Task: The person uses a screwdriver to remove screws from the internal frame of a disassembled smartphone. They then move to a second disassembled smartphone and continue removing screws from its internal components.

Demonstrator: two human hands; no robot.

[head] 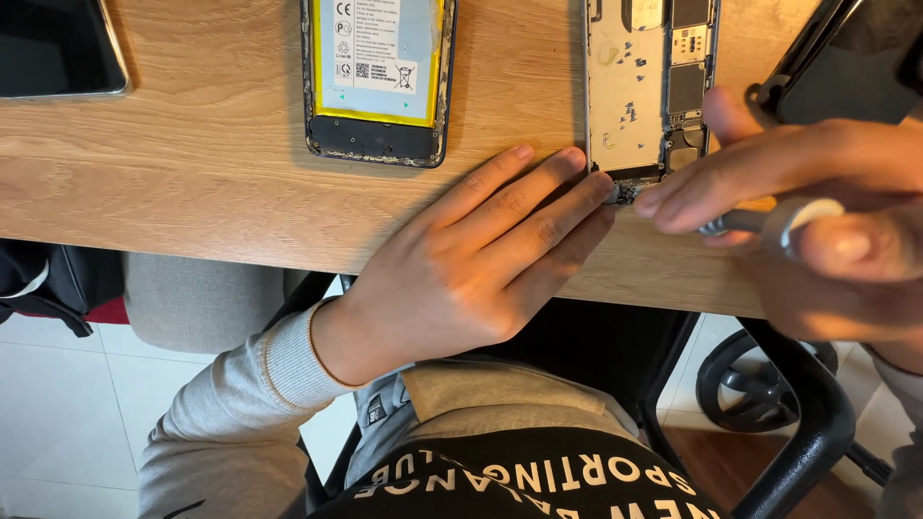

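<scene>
An opened phone (652, 86) lies face down on the wooden surface (192, 183), its back cover already off, so that the pale inner plate, the small boards and the metal shields are laid bare; no battery is seen in the part of it that shows. Its lower edge is pinned by the left hand (481, 259), which lies flat with the fingers stretched out and nothing held, the fingertips touching the frame's bottom corner. A slim metal tool (760, 221), seemingly a small screwdriver, is held in the closed grip of the right hand (798, 211), pinched between thumb and fingers, with its tip set at the phone's bottom end, just beside the left fingertips. The work is judged to be midway: opening is done, while the parts at the lower edge are still being dealt with, and much of the inside remains in place. A second opened phone (377, 77), with a yellow-rimmed battery still seated, lies well apart to the left and is untouched. A dark screen (53, 48) rests at the far left corner, and another dark panel (836, 67) at the right.
</scene>
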